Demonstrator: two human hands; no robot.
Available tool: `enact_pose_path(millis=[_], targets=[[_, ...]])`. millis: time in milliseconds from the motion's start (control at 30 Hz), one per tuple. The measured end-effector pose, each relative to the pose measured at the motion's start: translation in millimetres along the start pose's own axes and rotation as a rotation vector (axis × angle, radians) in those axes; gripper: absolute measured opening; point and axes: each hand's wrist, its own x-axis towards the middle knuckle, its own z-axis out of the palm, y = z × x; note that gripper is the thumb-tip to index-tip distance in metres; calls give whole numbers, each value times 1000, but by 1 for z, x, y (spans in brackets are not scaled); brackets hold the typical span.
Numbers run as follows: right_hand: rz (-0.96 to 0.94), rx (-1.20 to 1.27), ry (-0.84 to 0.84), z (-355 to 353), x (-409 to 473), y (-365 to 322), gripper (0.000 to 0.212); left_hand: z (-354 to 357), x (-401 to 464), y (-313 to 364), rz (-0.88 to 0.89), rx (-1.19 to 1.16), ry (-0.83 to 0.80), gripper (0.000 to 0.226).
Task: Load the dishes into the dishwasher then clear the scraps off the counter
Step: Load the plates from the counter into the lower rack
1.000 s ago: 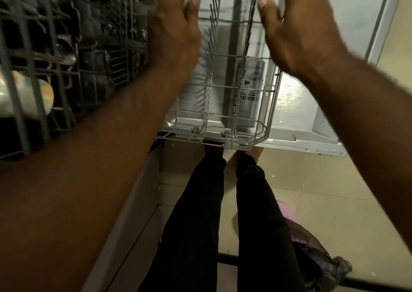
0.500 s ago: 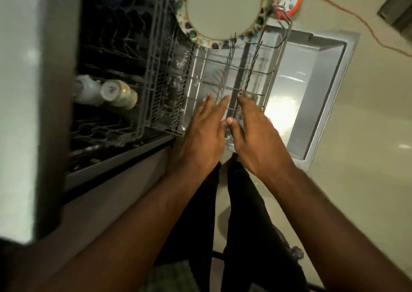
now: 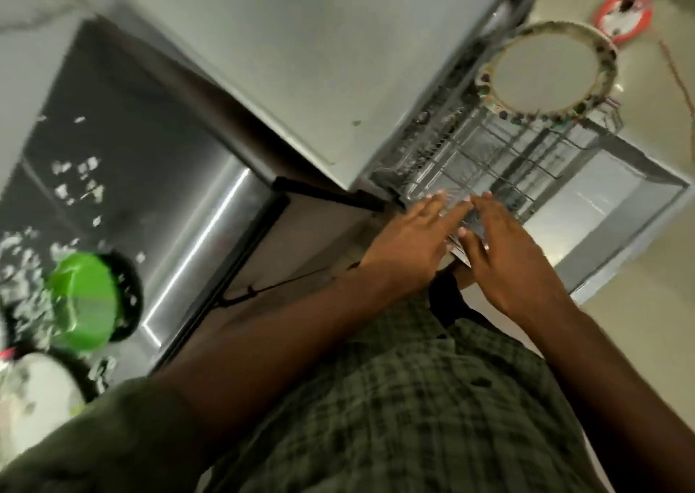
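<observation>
Both hands are flat on the near edge of the wire rack (image 3: pixel 500 169), with straight fingers. The left hand (image 3: pixel 410 246) and the right hand (image 3: pixel 507 255) lie side by side and grasp nothing; they seem to push the rack toward the inside of the dishwasher. The rack stands pulled out over the open dishwasher door (image 3: pixel 601 214). One plate (image 3: pixel 547 73) with a patterned rim stands on edge at the far end of the rack.

The main risk is the plate. It stands alone with no neighbour, so a quick or uneven push could make it tip and knock against the wires or the dishwasher frame. If one hand presses harder than the other, the rack could go crooked and stick on its rails. The fingertips also reach between the wires, so they may be caught when the rack meets the frame.

The second part of the task is not yet done: pale scraps (image 3: pixel 81 180) are spread over the dark counter (image 3: pixel 158 161) at the left, near a green bowl (image 3: pixel 84 300).

The picture is blurred by motion. I cannot tell what the scraps are, or if other dishes stand in the rack. The inside of the dishwasher is hidden behind the counter edge, and a white round thing at the lower left is cut off.
</observation>
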Motion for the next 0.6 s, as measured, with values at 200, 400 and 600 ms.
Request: enact_pose_path(millis=[200, 400, 600], targets=[[-176, -109, -181, -4, -1, -35, 76, -7, -56, -11, -117, -101, 162, 75], [-349, -212, -310, 11, 8, -82, 76, -12, -113, -31, -226, -201, 382, 70], [-459, -311, -357, 48, -4, -156, 74, -15, -178, -72, -324, -268, 576, 65]])
